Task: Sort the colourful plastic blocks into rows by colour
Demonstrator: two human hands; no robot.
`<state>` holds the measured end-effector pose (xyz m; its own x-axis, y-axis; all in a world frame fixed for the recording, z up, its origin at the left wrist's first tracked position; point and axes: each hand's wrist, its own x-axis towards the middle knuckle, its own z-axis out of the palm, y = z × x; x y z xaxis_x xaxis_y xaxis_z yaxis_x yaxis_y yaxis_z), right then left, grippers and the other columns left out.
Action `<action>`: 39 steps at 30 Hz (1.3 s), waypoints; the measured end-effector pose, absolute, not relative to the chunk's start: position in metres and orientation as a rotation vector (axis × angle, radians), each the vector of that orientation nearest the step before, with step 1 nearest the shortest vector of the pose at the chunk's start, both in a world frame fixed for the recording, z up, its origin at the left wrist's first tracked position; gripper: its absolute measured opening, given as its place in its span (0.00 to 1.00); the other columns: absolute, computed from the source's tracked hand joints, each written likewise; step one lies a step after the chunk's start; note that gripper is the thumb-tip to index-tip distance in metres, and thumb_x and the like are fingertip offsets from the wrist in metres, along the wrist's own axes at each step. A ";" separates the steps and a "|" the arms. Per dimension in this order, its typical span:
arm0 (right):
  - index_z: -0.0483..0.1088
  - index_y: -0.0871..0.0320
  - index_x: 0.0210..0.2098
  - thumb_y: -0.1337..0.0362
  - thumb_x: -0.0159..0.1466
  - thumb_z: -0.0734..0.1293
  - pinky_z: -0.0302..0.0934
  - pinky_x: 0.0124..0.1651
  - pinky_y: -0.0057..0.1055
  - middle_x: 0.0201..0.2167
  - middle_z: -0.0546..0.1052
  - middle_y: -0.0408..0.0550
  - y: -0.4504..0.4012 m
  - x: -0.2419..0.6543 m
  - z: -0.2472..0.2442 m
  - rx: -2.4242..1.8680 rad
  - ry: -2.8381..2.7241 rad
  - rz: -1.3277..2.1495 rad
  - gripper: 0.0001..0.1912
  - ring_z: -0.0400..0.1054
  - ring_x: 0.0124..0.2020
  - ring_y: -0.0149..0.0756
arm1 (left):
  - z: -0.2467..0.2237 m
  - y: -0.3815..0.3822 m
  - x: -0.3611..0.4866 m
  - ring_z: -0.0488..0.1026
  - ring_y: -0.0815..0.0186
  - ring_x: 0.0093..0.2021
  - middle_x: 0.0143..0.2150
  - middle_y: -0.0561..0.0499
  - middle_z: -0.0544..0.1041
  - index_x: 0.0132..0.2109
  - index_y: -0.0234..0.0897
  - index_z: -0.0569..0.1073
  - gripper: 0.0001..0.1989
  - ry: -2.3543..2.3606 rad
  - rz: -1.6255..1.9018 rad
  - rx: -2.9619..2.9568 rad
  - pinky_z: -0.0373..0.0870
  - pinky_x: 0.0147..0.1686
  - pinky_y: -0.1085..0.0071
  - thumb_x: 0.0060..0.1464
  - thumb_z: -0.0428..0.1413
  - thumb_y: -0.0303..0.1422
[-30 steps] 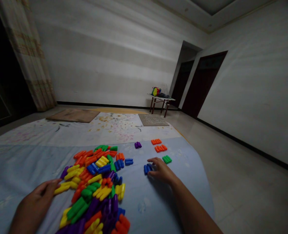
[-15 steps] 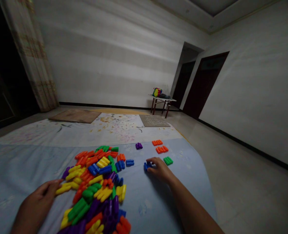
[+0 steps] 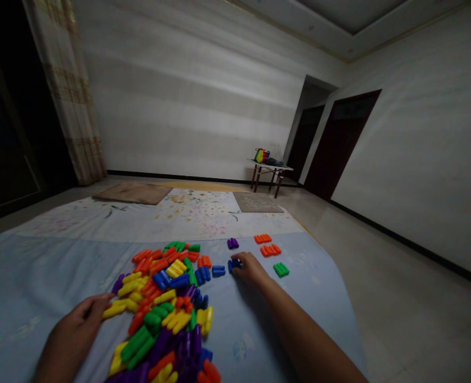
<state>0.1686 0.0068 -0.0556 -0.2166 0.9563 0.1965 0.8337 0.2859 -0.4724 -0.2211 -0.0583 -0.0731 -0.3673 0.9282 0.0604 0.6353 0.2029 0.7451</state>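
Note:
A heap of bullet-shaped plastic building pieces in yellow, orange, green, blue and purple lies on the light blue cloth [image 3: 75, 271]. At its left edge, my left hand [image 3: 77, 330] pinches the end of a yellow piece [image 3: 113, 310] between thumb and fingers. To the right of the heap, my right hand [image 3: 251, 270] is closed on a small blue piece [image 3: 232, 265], partly hidden by the fingers. Just left of it is another blue piece [image 3: 218, 271]. Further off lie a purple piece [image 3: 232, 243], two orange rows [image 3: 270, 250] and a green piece [image 3: 281, 269].
Beyond the blue cloth spreads a white floral cloth [image 3: 195, 213], with a brown mat [image 3: 133, 192] and a grey mat [image 3: 258, 202] at its far edge. A small table [image 3: 271, 166] holding a colourful bag [image 3: 262, 155] stands by the wall.
My right hand has slid left with the blue piece, bringing it closer to the other blue piece beside the heap. My left hand stays at the yellow piece. The view has shifted slightly.

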 end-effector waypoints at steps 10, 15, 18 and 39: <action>0.69 0.54 0.46 0.66 0.52 0.67 0.56 0.49 0.29 0.43 0.74 0.47 -0.012 0.147 -0.056 -1.480 -2.141 0.415 0.21 0.64 0.45 0.37 | -0.076 -0.057 -0.224 0.72 0.59 0.43 0.42 0.49 0.77 0.39 0.39 0.72 0.24 2.087 0.966 1.482 0.65 0.45 0.68 0.48 0.41 0.49; 0.69 0.57 0.47 0.66 0.52 0.67 0.55 0.51 0.30 0.44 0.74 0.49 -0.014 0.165 -0.061 -1.576 -2.027 0.375 0.22 0.64 0.46 0.38 | -0.076 -0.057 -0.224 0.71 0.59 0.44 0.42 0.49 0.77 0.40 0.39 0.72 0.24 2.100 0.956 1.484 0.65 0.45 0.68 0.49 0.41 0.49; 0.69 0.58 0.47 0.67 0.51 0.67 0.55 0.51 0.30 0.44 0.74 0.49 -0.016 0.171 -0.063 -1.600 -1.982 0.382 0.22 0.64 0.46 0.38 | -0.077 -0.056 -0.225 0.71 0.59 0.44 0.42 0.49 0.76 0.40 0.39 0.72 0.24 2.085 0.940 1.483 0.65 0.45 0.68 0.49 0.40 0.49; 0.70 0.56 0.45 0.65 0.52 0.67 0.59 0.49 0.31 0.42 0.72 0.49 -0.019 0.170 -0.077 -1.519 -1.913 0.470 0.20 0.66 0.44 0.37 | -0.070 -0.060 -0.221 0.73 0.59 0.39 0.39 0.49 0.78 0.38 0.39 0.74 0.22 2.134 0.982 1.508 0.68 0.41 0.68 0.49 0.43 0.48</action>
